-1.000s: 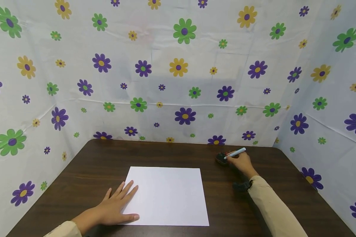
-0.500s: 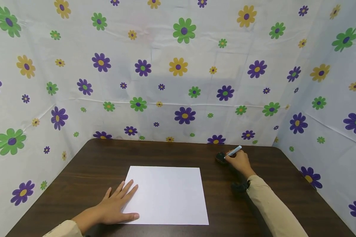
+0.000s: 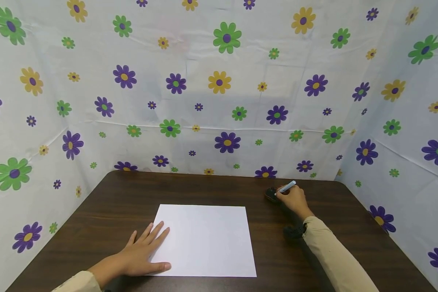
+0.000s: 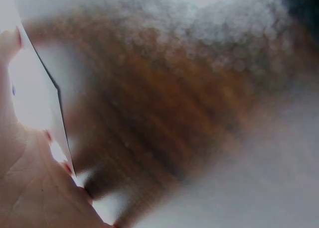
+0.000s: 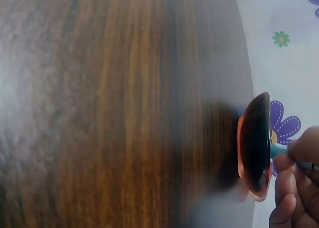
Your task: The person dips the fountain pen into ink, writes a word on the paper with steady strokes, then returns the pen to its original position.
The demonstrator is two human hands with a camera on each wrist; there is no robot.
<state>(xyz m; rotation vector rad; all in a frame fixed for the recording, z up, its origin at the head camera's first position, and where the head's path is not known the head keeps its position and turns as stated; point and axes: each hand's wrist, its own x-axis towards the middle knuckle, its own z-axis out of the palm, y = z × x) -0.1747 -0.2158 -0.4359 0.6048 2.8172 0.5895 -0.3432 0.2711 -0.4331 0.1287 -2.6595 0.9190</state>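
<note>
My left hand point(image 3: 142, 253) lies with fingers spread over the left edge of a blank white sheet of paper point(image 3: 208, 239). In the left wrist view the palm point(image 4: 25, 183) borders the bright paper point(image 4: 35, 96). Farther off to the right, my right hand point(image 3: 295, 200) pinches a pale blue pen-shaped stick point(image 3: 286, 186), tilted with its upper end to the right. Its lower end meets a small dark, shiny dish point(image 3: 271, 195). Seen from the right wrist, the dish point(image 5: 256, 146) has an orange-tinted base, and the teal lower part of the stick point(image 5: 279, 149) reaches its rim.
The dark brown wooden table point(image 3: 131, 202) has rounded far corners. A white curtain point(image 3: 190, 109) printed with flowers stands behind it and along both sides. A dark strap device point(image 3: 293, 231) hangs at my right wrist over the table.
My right hand has shifted slightly left, and the stick's upper end has swung left, so it stands a bit steeper. My left hand and the paper stay in place.
</note>
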